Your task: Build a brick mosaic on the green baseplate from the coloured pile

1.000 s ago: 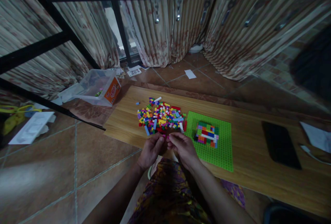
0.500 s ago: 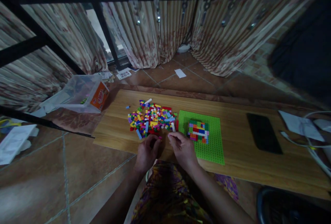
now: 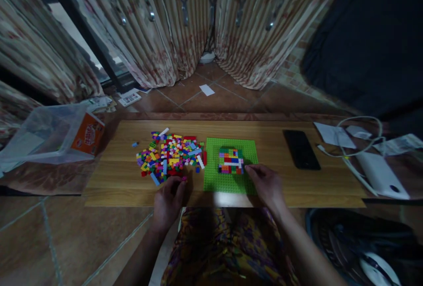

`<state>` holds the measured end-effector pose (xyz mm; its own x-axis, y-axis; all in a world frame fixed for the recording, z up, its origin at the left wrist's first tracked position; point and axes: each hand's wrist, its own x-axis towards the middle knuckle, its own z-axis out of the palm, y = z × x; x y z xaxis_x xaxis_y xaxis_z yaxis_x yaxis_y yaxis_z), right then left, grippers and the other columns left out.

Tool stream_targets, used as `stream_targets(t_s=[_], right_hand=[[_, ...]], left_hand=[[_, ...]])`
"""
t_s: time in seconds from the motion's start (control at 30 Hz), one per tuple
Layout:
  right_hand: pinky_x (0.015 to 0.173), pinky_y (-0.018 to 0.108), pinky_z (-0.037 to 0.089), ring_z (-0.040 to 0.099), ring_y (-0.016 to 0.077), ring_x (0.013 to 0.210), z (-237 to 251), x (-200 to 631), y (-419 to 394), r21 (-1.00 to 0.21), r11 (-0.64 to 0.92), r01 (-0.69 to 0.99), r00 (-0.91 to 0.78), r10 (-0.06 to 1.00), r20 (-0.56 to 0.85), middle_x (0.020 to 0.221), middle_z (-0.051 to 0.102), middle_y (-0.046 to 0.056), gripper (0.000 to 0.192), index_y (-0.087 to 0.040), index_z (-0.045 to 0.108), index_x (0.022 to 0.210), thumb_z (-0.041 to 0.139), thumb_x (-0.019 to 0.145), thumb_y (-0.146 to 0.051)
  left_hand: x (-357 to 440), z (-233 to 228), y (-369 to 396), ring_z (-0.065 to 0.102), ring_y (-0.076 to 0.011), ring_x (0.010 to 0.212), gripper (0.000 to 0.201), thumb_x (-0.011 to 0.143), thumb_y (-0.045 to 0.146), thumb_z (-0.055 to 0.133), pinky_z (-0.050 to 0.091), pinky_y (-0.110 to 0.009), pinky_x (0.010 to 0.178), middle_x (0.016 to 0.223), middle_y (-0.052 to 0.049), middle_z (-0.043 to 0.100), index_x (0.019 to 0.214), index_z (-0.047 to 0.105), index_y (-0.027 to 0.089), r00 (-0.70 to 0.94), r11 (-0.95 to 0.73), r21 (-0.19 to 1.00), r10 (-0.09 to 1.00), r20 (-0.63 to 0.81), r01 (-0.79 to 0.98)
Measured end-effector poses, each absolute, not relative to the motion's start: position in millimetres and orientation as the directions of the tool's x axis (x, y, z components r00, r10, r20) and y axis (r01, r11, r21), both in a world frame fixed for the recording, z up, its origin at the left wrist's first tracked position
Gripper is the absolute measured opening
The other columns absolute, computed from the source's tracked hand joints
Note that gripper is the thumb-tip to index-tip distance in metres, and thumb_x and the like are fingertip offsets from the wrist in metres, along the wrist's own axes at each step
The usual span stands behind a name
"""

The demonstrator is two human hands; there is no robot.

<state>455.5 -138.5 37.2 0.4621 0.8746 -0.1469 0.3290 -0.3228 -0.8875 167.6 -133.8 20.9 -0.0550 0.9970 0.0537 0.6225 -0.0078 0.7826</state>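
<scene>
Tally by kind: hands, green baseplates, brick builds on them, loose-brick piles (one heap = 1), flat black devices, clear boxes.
Hands: 2 (left hand, right hand)
Green baseplate: 1
Brick build: 1
Loose-brick pile: 1
Flat black device: 1
Clear box: 1
Total: 7

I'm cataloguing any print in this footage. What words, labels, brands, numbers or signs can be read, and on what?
No text is readable.
Orange label on the clear bin: characters too blurred.
White card on the floor: print too small.
Packet at far right: marks too blurred.
Loose bricks: no lettering visible.
</scene>
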Motion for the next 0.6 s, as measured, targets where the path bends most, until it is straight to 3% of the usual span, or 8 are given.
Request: stream_targets(t_s=[0.3,0.6], right_hand=[[0.061,0.029,0.042,0.063,0.0193,0.066,34.7,454.4,-126.2,-0.854,-0.317,0.412,0.427,0.896,-0.126,0.073,0.073,0.007,0.037,-0.017,0.076,0.080,0.067,0.075,-0.052],[0.056,0.027,0.039,0.059,0.0175,0.061,28.7,458.4,-122.2,-0.889,-0.309,0.338,0.398,0.903,-0.162,0.068,0.070,0.006,0.045,-0.016,0.075,0.078,0.070,0.070,-0.059]], left_hand=[[168.1,21.9,-133.6,0.066,-0.0156,0.069,0.027,0.088,0.046,0.056,0.048,-0.024,0.061,0.078,0.000,0.070,0.087,0.065,0.020,-0.058,0.000,0.773,0.997,0.048,0.634],[168.6,20.4,-133.9,0.067,-0.0163,0.071,0.029,0.088,0.047,0.054,0.048,-0.024,0.063,0.080,-0.001,0.071,0.088,0.065,0.021,-0.070,0.025,0.764,0.997,0.026,0.645]])
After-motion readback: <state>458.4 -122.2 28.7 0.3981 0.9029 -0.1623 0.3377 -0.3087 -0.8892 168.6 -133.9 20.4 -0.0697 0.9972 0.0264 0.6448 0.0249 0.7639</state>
